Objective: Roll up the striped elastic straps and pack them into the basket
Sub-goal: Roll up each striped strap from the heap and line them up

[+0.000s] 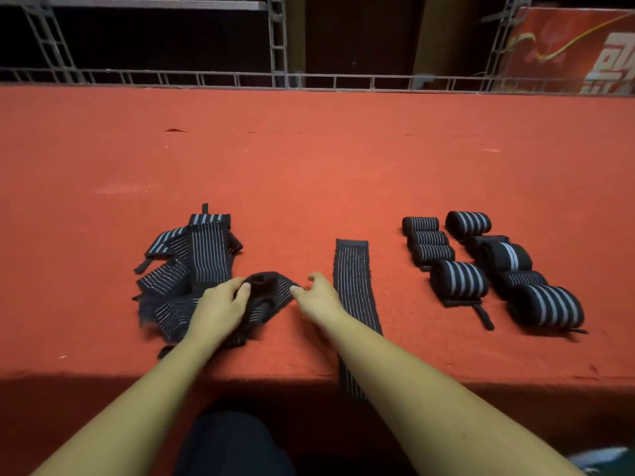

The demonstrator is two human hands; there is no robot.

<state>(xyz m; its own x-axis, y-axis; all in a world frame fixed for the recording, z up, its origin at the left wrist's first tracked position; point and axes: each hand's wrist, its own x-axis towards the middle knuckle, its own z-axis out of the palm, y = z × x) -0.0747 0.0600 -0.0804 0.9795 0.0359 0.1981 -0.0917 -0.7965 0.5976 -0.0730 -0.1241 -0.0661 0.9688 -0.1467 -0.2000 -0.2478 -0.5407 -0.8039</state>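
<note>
Two bare hands work a crumpled strap at the front edge of a red felt tabletop [309, 159].

Behind its far edge stand a grey metal truss [278, 42] and dark shelving. A red banner [577, 46] at the far right carries white characters, cut off and unreadable. Rolled straps [481, 262] lie in two rows toward the right front. A pile of loose straps [185, 255] lies at the left front. One flat strap [354, 280] drapes over the front edge. The left hand [220, 304] grips the crumpled strap [271, 286]. The right hand [318, 297] touches its corner with the thumb, fingers curled; a pinch perhaps, I cannot tell.
</note>
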